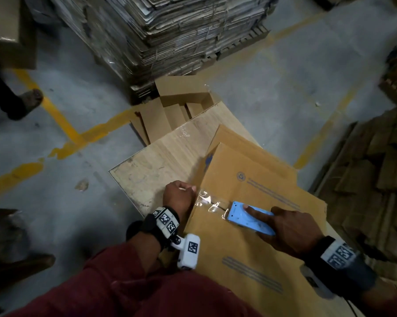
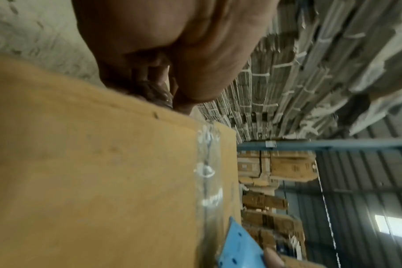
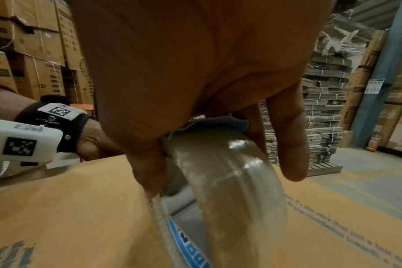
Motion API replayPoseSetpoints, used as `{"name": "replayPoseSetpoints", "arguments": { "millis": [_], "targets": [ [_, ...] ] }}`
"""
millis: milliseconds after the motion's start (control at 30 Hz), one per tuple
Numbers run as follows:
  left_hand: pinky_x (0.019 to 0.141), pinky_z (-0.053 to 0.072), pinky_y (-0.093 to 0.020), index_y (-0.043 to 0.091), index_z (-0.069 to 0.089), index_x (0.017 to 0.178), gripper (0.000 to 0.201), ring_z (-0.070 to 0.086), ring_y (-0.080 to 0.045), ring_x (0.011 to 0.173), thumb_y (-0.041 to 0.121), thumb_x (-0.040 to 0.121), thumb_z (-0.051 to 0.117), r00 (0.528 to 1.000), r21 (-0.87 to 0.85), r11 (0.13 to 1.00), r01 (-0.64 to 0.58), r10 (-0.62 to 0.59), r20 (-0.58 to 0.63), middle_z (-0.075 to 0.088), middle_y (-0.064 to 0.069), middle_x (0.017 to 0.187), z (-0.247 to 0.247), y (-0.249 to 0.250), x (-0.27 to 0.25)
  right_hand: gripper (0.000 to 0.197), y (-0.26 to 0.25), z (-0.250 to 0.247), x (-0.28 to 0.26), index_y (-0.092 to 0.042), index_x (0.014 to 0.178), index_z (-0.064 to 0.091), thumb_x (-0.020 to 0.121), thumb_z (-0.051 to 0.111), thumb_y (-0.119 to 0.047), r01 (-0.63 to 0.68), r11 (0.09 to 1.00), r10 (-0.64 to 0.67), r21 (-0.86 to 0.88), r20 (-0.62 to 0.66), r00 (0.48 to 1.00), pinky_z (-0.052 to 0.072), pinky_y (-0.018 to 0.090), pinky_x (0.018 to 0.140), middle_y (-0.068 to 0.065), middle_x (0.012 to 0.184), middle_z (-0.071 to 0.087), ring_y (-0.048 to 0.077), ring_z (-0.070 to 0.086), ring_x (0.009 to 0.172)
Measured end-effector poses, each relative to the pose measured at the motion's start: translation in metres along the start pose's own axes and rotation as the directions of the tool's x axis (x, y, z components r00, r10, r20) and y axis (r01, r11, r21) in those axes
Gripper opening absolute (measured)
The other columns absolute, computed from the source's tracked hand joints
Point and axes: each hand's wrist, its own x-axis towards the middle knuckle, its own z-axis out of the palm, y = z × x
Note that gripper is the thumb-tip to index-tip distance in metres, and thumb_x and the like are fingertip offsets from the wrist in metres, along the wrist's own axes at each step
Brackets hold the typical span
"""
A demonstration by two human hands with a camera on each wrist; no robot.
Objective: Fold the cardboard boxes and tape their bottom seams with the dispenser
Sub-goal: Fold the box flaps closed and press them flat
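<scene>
A folded brown cardboard box (image 1: pixel 250 236) stands bottom-up on a wooden board (image 1: pixel 156 161). Clear tape (image 1: pixel 206 202) runs over its left edge and along the bottom seam. My right hand (image 1: pixel 289 232) grips the light-blue tape dispenser (image 1: pixel 248 217) on that seam, index finger laid along its top. In the right wrist view the clear tape roll (image 3: pixel 230 181) sits under my palm. My left hand (image 1: pixel 179 197) is curled against the box's left edge, at the taped end. The left wrist view shows the left hand's fingers (image 2: pixel 154 90) at the box edge (image 2: pixel 126 108) beside the tape (image 2: pixel 207 172).
A tall pallet stack of flat cartons (image 1: pixel 165 35) stands ahead. Flattened boxes (image 1: pixel 177 106) lie between it and the board. More cardboard is piled at the right (image 1: pixel 376 170). Another person's foot (image 1: pixel 26 101) is at the left. Yellow lines (image 1: pixel 62 124) mark the floor.
</scene>
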Motion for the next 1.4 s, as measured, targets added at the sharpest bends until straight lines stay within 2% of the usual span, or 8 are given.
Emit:
{"name": "replayPoseSetpoints", "arguments": {
  "millis": [267,400,533,733,867,967,1067,1400],
  "targets": [
    [0.083,0.062,-0.051,0.009,0.068,0.096,0.092,0.066,-0.037,0.094,0.092,0.055,0.071,0.973,0.464,0.877,0.123,-0.199,0.118,0.063,-0.02,0.101,-0.021,-0.009,0.003,0.07,-0.01,-0.003,0.011,-0.063,0.15,0.012,0.09,0.045,-0.069,-0.031,1.0,0.031,-0.004,-0.004,1.0,0.039,0.031,0.052,-0.005,0.101,0.064,0.025,0.07,0.073],
    [0.092,0.06,-0.048,-0.002,0.073,0.109,0.038,0.071,-0.038,0.105,0.032,0.093,0.071,0.976,0.553,0.829,0.083,-0.18,0.123,0.073,-0.023,0.113,-0.04,-0.018,0.009,0.067,-0.005,-0.004,0.01,-0.064,0.151,-0.002,0.096,0.035,-0.07,0.001,0.999,-0.001,-0.035,0.003,1.0,0.035,0.031,0.062,-0.007,0.119,0.057,0.023,0.068,0.095],
    [0.094,0.053,-0.044,0.014,0.074,0.09,0.03,0.068,-0.036,0.099,0.038,0.1,0.06,0.992,0.142,0.988,-0.056,0.038,0.124,0.074,-0.014,0.097,-0.034,0.032,-0.021,0.067,-0.005,-0.002,0.009,-0.063,0.151,-0.004,0.096,0.033,-0.071,-0.011,1.0,0.012,-0.024,0.014,1.0,0.033,0.031,0.06,-0.008,0.12,0.056,0.022,0.069,0.095],
    [0.089,0.062,-0.038,0.023,0.06,0.138,0.094,0.075,-0.023,0.104,0.088,0.089,0.015,0.717,0.066,0.97,0.235,-0.219,0.662,0.068,-0.012,0.126,-0.011,0.093,-0.079,0.068,-0.004,-0.001,0.014,-0.062,0.152,-0.006,0.096,0.031,-0.07,0.029,0.999,-0.029,-0.02,0.0,1.0,0.034,0.03,0.063,-0.008,0.123,0.054,0.021,0.067,0.098],
    [0.122,0.031,-0.056,0.033,0.034,0.16,0.118,0.042,-0.032,0.147,0.105,0.067,0.03,0.756,0.304,0.943,0.135,-0.296,0.584,0.038,-0.01,0.164,-0.002,0.067,-0.06,0.069,-0.001,0.002,0.016,-0.06,0.154,0.009,0.093,0.04,-0.066,0.039,0.999,-0.04,0.015,0.01,0.999,0.04,0.032,0.061,-0.004,0.121,0.057,0.026,0.069,0.09],
    [0.128,0.003,-0.055,0.016,-0.009,0.165,0.132,-0.009,-0.024,0.159,0.102,0.072,0.028,0.819,0.671,0.539,-0.508,0.06,0.571,-0.017,-0.006,0.172,0.007,0.058,-0.064,0.07,0.002,-0.003,0.014,-0.053,0.154,0.026,0.09,0.053,-0.059,0.084,0.996,-0.084,0.019,0.015,0.996,0.041,0.036,0.063,0.002,0.128,0.054,0.032,0.068,0.096],
    [0.124,-0.012,-0.053,0.01,-0.018,0.162,0.136,-0.026,-0.022,0.155,0.099,0.069,0.024,0.524,0.532,-0.141,-0.835,0.092,0.847,-0.032,-0.008,0.167,0.014,0.044,-0.082,0.073,0.003,-0.011,0.012,-0.051,0.157,0.016,0.095,0.055,-0.057,0.154,0.988,-0.154,-0.022,0.013,0.988,0.035,0.035,0.066,0.004,0.137,0.044,0.033,0.062,0.108],
    [0.126,-0.001,-0.057,0.004,-0.001,0.164,0.14,-0.014,-0.026,0.159,0.106,0.068,0.004,0.551,0.48,-0.517,-0.709,0.019,0.834,-0.014,-0.012,0.171,0.012,0.024,-0.066,0.061,0.028,-0.002,-0.008,-0.06,0.153,0.014,0.103,0.047,-0.05,0.223,0.968,-0.218,0.112,-0.05,0.975,0.035,0.034,0.065,0.007,0.13,0.043,0.031,0.061,0.102]
  ]
}}
